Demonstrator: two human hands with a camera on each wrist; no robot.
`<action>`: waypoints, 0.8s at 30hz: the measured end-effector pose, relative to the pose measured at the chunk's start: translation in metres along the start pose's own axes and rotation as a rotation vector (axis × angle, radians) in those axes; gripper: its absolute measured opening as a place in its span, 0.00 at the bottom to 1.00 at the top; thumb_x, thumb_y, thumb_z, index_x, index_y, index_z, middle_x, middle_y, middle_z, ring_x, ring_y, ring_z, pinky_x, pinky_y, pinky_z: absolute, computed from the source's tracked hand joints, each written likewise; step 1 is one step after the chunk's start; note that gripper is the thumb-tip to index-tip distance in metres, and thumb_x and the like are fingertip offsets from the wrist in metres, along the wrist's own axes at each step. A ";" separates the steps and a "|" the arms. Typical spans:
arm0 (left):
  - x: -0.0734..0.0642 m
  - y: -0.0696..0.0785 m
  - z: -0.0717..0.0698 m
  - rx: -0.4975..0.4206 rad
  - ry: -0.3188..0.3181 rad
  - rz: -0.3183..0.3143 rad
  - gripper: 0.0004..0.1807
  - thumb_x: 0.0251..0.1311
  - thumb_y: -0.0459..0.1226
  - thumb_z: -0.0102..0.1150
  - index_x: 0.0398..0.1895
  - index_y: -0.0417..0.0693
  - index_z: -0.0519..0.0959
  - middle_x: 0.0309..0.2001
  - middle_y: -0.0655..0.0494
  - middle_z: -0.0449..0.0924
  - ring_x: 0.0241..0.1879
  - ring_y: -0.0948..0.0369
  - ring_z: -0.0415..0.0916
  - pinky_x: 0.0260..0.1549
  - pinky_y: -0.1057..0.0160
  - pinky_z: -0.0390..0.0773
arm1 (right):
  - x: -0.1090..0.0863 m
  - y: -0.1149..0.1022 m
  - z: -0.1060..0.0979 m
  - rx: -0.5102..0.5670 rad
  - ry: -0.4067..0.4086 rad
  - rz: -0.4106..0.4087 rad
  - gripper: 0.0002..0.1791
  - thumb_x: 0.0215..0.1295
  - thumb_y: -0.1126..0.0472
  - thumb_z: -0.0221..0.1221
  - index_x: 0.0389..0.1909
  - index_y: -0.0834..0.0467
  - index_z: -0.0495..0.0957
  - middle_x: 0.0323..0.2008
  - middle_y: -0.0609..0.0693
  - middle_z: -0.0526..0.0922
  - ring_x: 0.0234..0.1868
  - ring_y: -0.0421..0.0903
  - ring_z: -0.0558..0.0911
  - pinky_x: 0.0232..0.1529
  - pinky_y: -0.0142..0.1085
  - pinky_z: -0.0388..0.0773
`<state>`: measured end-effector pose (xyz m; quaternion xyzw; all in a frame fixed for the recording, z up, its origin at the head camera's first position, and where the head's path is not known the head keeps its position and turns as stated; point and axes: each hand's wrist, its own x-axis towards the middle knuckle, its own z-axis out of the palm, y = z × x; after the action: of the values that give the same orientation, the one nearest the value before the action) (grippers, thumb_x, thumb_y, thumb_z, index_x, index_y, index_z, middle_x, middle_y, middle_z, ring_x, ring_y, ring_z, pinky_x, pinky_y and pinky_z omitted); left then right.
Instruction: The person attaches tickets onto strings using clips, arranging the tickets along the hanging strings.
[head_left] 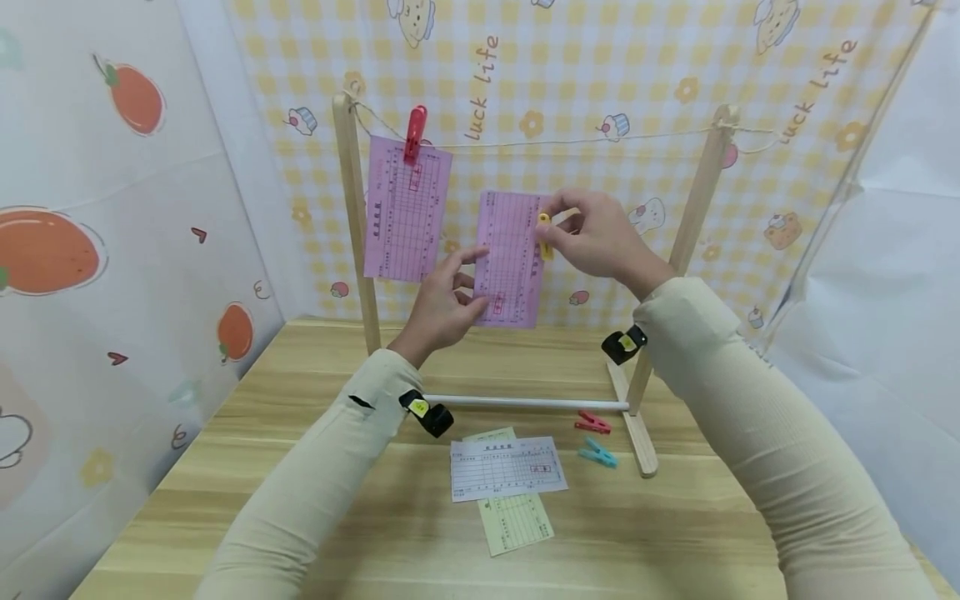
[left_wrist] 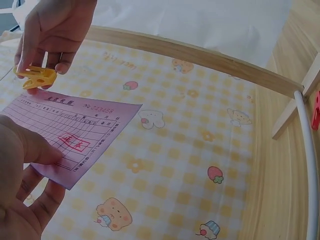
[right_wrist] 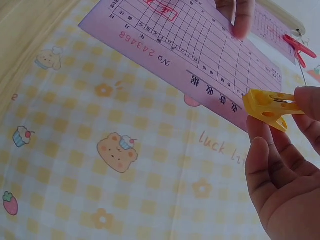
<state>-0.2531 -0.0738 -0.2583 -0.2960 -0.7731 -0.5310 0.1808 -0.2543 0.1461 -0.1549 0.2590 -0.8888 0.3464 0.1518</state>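
A pink receipt slip [head_left: 510, 267] is held up, turned on its side, below the string. My left hand [head_left: 448, 302] pinches its lower left edge between thumb and fingers; the thumb lies across the printed face in the left wrist view. At the slip's right edge, my right hand [head_left: 596, 233] pinches a yellow clothespin [right_wrist: 267, 105] by its handles. Whether the clothespin grips the paper, I cannot tell. Left of this, a second pink slip [head_left: 405, 208] hangs from the string [head_left: 562, 142] under a red clothespin [head_left: 415, 135].
Two wooden posts [head_left: 693, 200] carry the string, joined low down by a white rod [head_left: 525, 403]. On the wooden table lie a white slip [head_left: 506, 479] over a yellow-green slip [head_left: 517, 525], a red clothespin [head_left: 592, 422] and a blue clothespin [head_left: 597, 452]. Behind hangs a yellow checked cloth [head_left: 570, 50].
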 end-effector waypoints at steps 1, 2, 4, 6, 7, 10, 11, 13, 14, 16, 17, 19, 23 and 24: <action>0.001 0.001 0.000 -0.001 0.002 0.006 0.37 0.52 0.18 0.61 0.67 0.43 0.66 0.58 0.47 0.70 0.37 0.52 0.79 0.30 0.60 0.83 | 0.001 -0.002 -0.001 0.004 0.004 0.001 0.13 0.66 0.60 0.58 0.47 0.62 0.78 0.45 0.56 0.83 0.40 0.50 0.84 0.30 0.30 0.76; 0.003 0.002 -0.001 -0.004 0.002 0.012 0.37 0.52 0.18 0.61 0.67 0.43 0.66 0.59 0.47 0.69 0.37 0.52 0.79 0.30 0.60 0.83 | 0.002 -0.004 -0.002 0.003 0.012 0.000 0.12 0.66 0.60 0.59 0.47 0.62 0.79 0.45 0.55 0.83 0.39 0.49 0.84 0.29 0.30 0.76; 0.004 0.003 -0.001 -0.014 0.002 0.014 0.37 0.52 0.18 0.60 0.67 0.43 0.65 0.60 0.47 0.69 0.37 0.53 0.79 0.30 0.60 0.83 | 0.003 -0.006 -0.003 0.015 0.020 -0.003 0.11 0.66 0.60 0.59 0.45 0.62 0.79 0.45 0.55 0.83 0.38 0.50 0.83 0.28 0.30 0.75; 0.005 0.004 -0.002 -0.018 0.004 0.007 0.37 0.53 0.18 0.60 0.67 0.43 0.65 0.61 0.47 0.68 0.36 0.53 0.79 0.30 0.61 0.83 | 0.004 -0.008 -0.004 0.021 0.026 -0.011 0.10 0.66 0.60 0.59 0.43 0.62 0.79 0.44 0.55 0.82 0.37 0.49 0.83 0.28 0.30 0.76; 0.006 0.005 -0.003 -0.019 0.005 0.001 0.37 0.53 0.18 0.60 0.67 0.43 0.65 0.61 0.47 0.68 0.36 0.53 0.79 0.30 0.61 0.83 | 0.005 -0.010 -0.005 0.023 0.030 -0.017 0.09 0.66 0.60 0.59 0.42 0.62 0.79 0.45 0.55 0.82 0.38 0.49 0.83 0.28 0.30 0.76; 0.006 0.007 -0.004 -0.016 0.014 -0.010 0.37 0.53 0.18 0.60 0.67 0.44 0.64 0.61 0.48 0.68 0.35 0.52 0.79 0.30 0.61 0.83 | 0.007 -0.012 -0.006 0.024 0.038 -0.029 0.09 0.67 0.60 0.58 0.40 0.62 0.79 0.44 0.55 0.82 0.38 0.48 0.83 0.30 0.30 0.77; 0.006 0.007 -0.005 -0.014 0.018 -0.008 0.37 0.53 0.18 0.60 0.67 0.44 0.64 0.62 0.48 0.68 0.35 0.52 0.79 0.30 0.61 0.83 | 0.008 -0.013 -0.006 0.012 0.045 -0.031 0.09 0.67 0.59 0.58 0.39 0.62 0.79 0.44 0.54 0.82 0.38 0.47 0.83 0.30 0.30 0.76; 0.007 0.007 -0.005 -0.014 0.026 0.000 0.37 0.53 0.18 0.60 0.67 0.44 0.64 0.62 0.48 0.67 0.37 0.52 0.79 0.31 0.61 0.83 | 0.010 -0.015 -0.007 0.010 0.054 -0.040 0.09 0.67 0.59 0.58 0.39 0.61 0.78 0.44 0.54 0.82 0.38 0.47 0.83 0.29 0.31 0.76; 0.007 0.007 -0.006 -0.015 0.029 0.008 0.37 0.52 0.17 0.60 0.67 0.44 0.65 0.62 0.48 0.67 0.37 0.53 0.79 0.31 0.61 0.83 | 0.011 -0.016 -0.007 0.013 0.058 -0.044 0.08 0.67 0.59 0.58 0.40 0.61 0.78 0.45 0.53 0.82 0.38 0.47 0.83 0.29 0.31 0.75; 0.008 0.007 -0.006 -0.017 0.034 0.023 0.37 0.52 0.17 0.60 0.67 0.43 0.65 0.63 0.47 0.67 0.38 0.53 0.79 0.32 0.61 0.83 | 0.013 -0.018 -0.009 0.014 0.061 -0.056 0.08 0.68 0.60 0.57 0.42 0.61 0.77 0.46 0.52 0.80 0.36 0.46 0.83 0.28 0.30 0.74; 0.009 0.008 -0.006 -0.018 0.035 0.030 0.37 0.52 0.17 0.60 0.67 0.43 0.65 0.63 0.47 0.67 0.39 0.52 0.78 0.33 0.60 0.83 | 0.014 -0.019 -0.010 0.016 0.063 -0.064 0.09 0.68 0.60 0.57 0.43 0.60 0.77 0.47 0.52 0.79 0.35 0.46 0.83 0.27 0.30 0.73; 0.010 0.008 -0.007 -0.018 0.037 0.040 0.37 0.53 0.17 0.60 0.67 0.43 0.65 0.64 0.47 0.66 0.38 0.52 0.78 0.32 0.60 0.83 | 0.015 -0.020 -0.011 0.027 0.064 -0.072 0.09 0.68 0.61 0.55 0.45 0.59 0.76 0.49 0.51 0.78 0.32 0.46 0.83 0.25 0.29 0.71; 0.011 0.009 -0.009 -0.005 0.037 0.032 0.37 0.53 0.18 0.60 0.67 0.44 0.65 0.64 0.50 0.67 0.38 0.53 0.78 0.32 0.61 0.82 | 0.019 -0.021 -0.013 0.049 0.071 -0.092 0.08 0.68 0.63 0.54 0.45 0.58 0.76 0.49 0.50 0.77 0.27 0.45 0.82 0.21 0.29 0.68; 0.012 0.009 -0.009 -0.003 0.039 0.031 0.37 0.53 0.18 0.60 0.67 0.44 0.65 0.64 0.50 0.67 0.38 0.52 0.77 0.32 0.61 0.82 | 0.019 -0.022 -0.014 0.052 0.074 -0.094 0.07 0.69 0.62 0.54 0.44 0.59 0.77 0.49 0.50 0.77 0.26 0.45 0.82 0.21 0.29 0.68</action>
<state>-0.2564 -0.0767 -0.2417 -0.2977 -0.7640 -0.5351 0.2036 -0.2566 0.1349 -0.1246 0.2914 -0.8601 0.3711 0.1937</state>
